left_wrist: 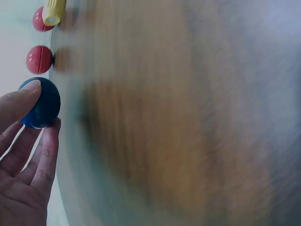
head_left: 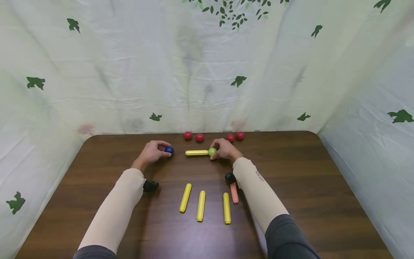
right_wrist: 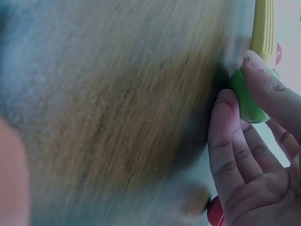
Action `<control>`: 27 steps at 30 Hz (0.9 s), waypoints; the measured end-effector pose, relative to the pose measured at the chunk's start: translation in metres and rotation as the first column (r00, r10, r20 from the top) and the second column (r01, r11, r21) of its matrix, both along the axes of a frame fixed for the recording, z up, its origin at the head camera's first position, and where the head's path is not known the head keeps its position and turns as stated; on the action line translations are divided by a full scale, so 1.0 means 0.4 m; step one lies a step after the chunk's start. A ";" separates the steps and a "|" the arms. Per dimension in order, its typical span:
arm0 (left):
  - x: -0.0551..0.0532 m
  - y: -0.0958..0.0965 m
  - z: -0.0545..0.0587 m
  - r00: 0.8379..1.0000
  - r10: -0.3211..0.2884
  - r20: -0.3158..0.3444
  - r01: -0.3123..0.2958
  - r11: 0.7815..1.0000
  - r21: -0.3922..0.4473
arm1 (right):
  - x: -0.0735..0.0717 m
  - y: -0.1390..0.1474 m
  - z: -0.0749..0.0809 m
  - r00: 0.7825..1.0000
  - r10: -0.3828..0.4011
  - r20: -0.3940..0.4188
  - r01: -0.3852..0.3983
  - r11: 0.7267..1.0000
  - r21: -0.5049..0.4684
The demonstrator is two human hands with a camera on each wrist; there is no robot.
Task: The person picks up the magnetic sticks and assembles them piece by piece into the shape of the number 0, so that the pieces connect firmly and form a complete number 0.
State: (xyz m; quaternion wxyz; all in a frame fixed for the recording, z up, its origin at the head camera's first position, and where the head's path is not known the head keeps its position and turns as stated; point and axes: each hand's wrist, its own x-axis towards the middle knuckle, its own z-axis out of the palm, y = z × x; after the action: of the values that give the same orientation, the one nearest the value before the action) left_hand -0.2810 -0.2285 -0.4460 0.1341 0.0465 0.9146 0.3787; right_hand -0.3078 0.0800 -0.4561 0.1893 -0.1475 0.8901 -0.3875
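Between thumb and fingers, my left hand (head_left: 150, 152) pinches a dark blue ball (head_left: 169, 150); the left wrist view shows the thumb on one side of the ball (left_wrist: 49, 106) and fingertips on the other. To its right, my right hand (head_left: 224, 149) grips a light green ball (head_left: 212, 152). A yellow ribbed stick (head_left: 196, 153) extends leftward from this green ball, end against it, pointing at the blue ball with a gap between. In the right wrist view, thumb and fingers wrap the green ball (right_wrist: 245, 101), with the stick (right_wrist: 263, 30) beyond.
Several red balls (head_left: 199, 137) lie along the table's back edge. Nearer me lie three yellow sticks (head_left: 201, 206) and a salmon-pink stick (head_left: 234, 194), partly covered by the right wrist camera (head_left: 230, 178). A pale leaf-print cloth (head_left: 207, 64) hangs behind the brown table (head_left: 113, 154).
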 end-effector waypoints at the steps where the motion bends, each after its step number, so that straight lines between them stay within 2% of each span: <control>1: 0.004 0.004 -0.002 1.000 -0.009 0.000 0.009 1.000 0.006 | 0.000 0.002 -0.001 1.000 -0.005 0.000 0.005 1.000 -0.004; 5: 0.018 0.022 -0.014 0.999 -0.042 -0.005 0.042 0.998 0.036 | 0.002 0.005 -0.002 1.000 -0.028 -0.001 0.028 1.000 -0.013; 14: 0.029 0.058 -0.035 0.997 -0.060 -0.040 0.062 0.996 0.057 | 0.006 0.000 -0.002 0.999 -0.041 0.020 0.042 0.999 -0.019; 27: 0.026 0.081 -0.038 0.998 -0.031 -0.051 0.035 0.996 0.084 | 0.007 -0.005 0.003 0.999 -0.031 0.026 0.031 0.999 -0.014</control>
State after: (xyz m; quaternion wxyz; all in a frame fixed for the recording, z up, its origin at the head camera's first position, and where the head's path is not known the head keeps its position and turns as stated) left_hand -0.2706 -0.1960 -0.4611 0.1156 0.0768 0.8997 0.4139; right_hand -0.3050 0.0781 -0.4547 0.1937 -0.1299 0.8868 -0.3989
